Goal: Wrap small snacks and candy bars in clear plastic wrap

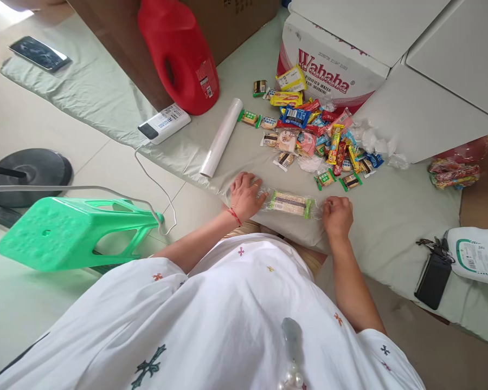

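Observation:
A snack pack point(289, 204) with green ends, showing a dark band between pale biscuit layers, lies at the near edge of the cloth-covered surface. Clear plastic film point(316, 208) surrounds it and sticks out at both ends. My left hand point(246, 196), with a red string bracelet at the wrist, lies on the left end of the film, fingers spread and thumb toward the pack. At the other end, my right hand point(337, 218) has its fingers curled closed on the film's edge. A white film roll point(222, 137) lies beyond my left hand.
A pile of wrapped snacks point(305, 124) stands before a Wahaba-style printed carton point(329, 65). Left are a red jug point(183, 59), a power bank point(165, 123) with a cable, a green stool point(77, 230) and a phone point(39, 53). Right are a black case point(433, 280) and white bottle point(477, 253).

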`<state>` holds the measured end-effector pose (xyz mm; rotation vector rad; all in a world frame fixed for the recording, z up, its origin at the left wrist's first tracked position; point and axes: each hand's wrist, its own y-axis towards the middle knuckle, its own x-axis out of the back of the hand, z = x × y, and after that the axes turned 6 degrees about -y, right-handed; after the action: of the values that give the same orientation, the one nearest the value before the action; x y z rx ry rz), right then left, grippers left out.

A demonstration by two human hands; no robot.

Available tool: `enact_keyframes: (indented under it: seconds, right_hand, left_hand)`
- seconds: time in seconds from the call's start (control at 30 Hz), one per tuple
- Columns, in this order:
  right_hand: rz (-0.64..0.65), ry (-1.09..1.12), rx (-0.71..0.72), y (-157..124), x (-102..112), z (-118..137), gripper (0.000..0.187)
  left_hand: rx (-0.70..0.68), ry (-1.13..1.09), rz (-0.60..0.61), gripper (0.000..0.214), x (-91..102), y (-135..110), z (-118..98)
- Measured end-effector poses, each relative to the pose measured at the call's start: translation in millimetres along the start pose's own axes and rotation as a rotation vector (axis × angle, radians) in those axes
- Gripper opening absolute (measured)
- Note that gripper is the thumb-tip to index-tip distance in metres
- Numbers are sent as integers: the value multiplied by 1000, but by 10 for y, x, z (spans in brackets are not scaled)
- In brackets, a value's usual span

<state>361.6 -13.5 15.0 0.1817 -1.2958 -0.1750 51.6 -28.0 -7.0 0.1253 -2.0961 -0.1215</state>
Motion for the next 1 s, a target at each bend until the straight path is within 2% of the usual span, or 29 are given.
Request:
enact_keyframes:
  seconds: [0.07, 0.1, 0.17, 0.23, 0.33, 0.43, 0.53, 0.63, 0.67, 0.73, 0.8, 0.87, 0.97, 1.0]
  right_hand:
    - [-55, 27, 104, -38, 95, 207, 35]
    - [-21, 49, 183, -64, 127, 332, 36]
    - [134, 72, 350, -117, 138, 574, 38]
    - [280, 45, 434, -151, 80, 744, 39]
    - [354, 8, 429, -142, -41, 819, 39]
    - [375, 20, 406, -110, -93, 790, 38]
    - [392, 48, 393, -100, -101, 790, 38]
    - [377, 104, 369, -104, -138, 811, 33]
    - [373, 144, 359, -103, -152, 804, 32]
    - [386, 299, 340, -96, -162, 747, 32]
    - [405, 523, 296, -77, -127, 619, 40]
    - [330, 659, 191, -47, -54, 431, 43]
    - [105, 509, 15, 0, 35, 129, 39]
    - [84, 417, -15, 7, 40, 49, 41]
  left_hand:
    - [-45, -2, 10, 30, 11, -5, -7]
    - [-75, -12, 22, 24, 16, 3, -7]
    - [-124, -43, 67, 18, 34, 34, -5]
    - [-122, -77, 131, 19, 68, 77, -1]
    - [17, -169, 220, 17, 143, 148, -11]
    - [247, -482, 291, 18, 192, 221, -95]
    - [450, -910, 386, 27, 161, 268, -308]
    - [496, -1122, 477, 21, 76, 242, -576]
    - [467, -1121, 476, 18, 46, 214, -649]
    - [322, -985, 435, 20, -10, 135, -744]
    - [115, -717, 367, 25, -62, 39, -777]
    - [-47, -434, 334, 32, -117, -54, -779]
    - [-129, -147, 368, 44, -196, -151, -779]
    - [-139, -87, 377, 46, -217, -167, -783]
